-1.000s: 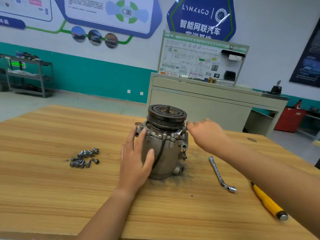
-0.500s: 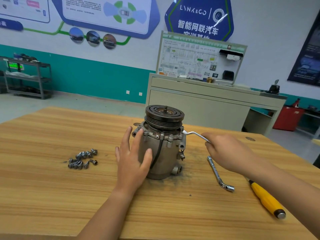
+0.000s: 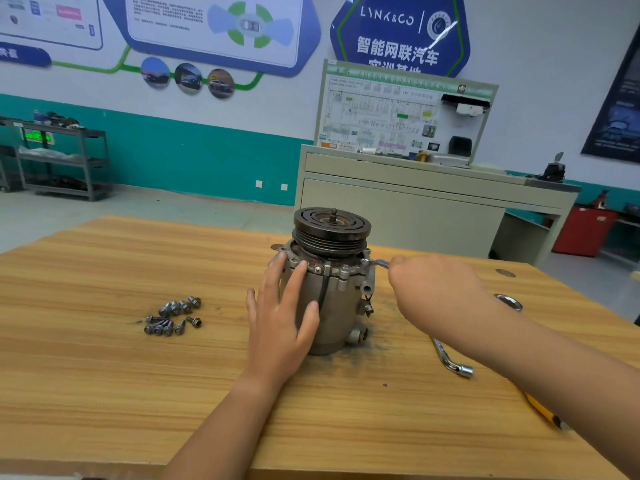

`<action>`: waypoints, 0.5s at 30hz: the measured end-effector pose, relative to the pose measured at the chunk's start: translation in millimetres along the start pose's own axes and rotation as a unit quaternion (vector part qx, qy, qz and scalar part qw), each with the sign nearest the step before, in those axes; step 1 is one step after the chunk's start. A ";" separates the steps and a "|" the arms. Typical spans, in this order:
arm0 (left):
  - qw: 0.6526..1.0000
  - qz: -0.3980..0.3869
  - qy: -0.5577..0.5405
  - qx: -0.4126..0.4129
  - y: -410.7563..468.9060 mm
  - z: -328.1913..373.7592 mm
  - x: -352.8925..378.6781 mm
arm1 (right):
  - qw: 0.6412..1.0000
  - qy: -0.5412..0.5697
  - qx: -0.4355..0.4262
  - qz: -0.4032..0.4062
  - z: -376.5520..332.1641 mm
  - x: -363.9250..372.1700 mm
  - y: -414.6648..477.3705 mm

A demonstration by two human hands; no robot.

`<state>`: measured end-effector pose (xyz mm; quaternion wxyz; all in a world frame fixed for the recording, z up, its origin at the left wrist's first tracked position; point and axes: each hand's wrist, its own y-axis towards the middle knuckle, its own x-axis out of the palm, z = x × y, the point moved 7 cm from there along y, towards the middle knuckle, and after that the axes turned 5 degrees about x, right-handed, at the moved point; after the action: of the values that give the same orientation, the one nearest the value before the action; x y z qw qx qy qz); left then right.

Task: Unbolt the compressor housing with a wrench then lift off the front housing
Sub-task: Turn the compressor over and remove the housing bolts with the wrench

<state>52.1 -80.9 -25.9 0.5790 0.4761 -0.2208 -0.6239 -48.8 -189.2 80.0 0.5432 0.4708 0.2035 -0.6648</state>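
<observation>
Head: R hand (image 3: 436,289) grips wrench (image 3: 381,263), L hand (image 3: 280,323) flat on compressor (image 3: 343,303).

Grey compressor (image 3: 341,306) stands upright, pulley uppermost — wrench (image 3: 380,263) set at a rim bolt.

The dark blue hexagonal wall sign (image 3: 398,32) bears the white brand name "LYNK&CO", with the Chinese line "智能网联汽车" beneath it; a further line is cut off by the white wiring-diagram board (image 3: 381,116), whose small print is illegible
</observation>
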 end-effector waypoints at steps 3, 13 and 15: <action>1.000 -0.012 0.010 0.015 -0.5 2.3 2.6 | 1.000 -0.014 -0.004 -0.010 -4.4 -4.6 -1.3; 0.996 -0.018 0.060 0.062 -2.3 13.8 4.2 | 1.000 0.005 0.020 -0.020 -9.0 8.3 -4.5; 0.996 -0.018 0.068 0.062 -3.0 14.3 4.0 | 0.999 -0.009 0.019 -0.029 -11.7 8.4 -5.7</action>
<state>38.9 -87.9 -23.3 0.5512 0.5556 -0.2108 -0.5857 -49.0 -182.6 66.0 0.5163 0.4687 0.1996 -0.6884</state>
